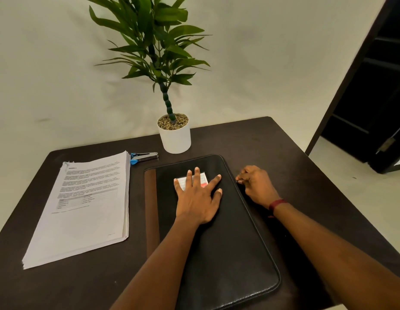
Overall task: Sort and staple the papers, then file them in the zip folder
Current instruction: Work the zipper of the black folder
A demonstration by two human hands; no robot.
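Observation:
A black zip folder (228,242) with a brown spine strip lies closed in the middle of the dark table. My left hand (198,195) rests flat on its cover with fingers spread, partly over a small white label. My right hand (256,185) sits at the folder's right edge near the far corner, fingers pinched on the small zip pull. A stack of printed papers (82,209) lies to the left of the folder. A stapler (144,157) with blue ends lies just beyond the stack's far right corner.
A potted plant in a white pot (175,136) stands at the table's back edge behind the folder. The dark table (273,148) ends close on the right, where an open dark doorway (378,97) shows.

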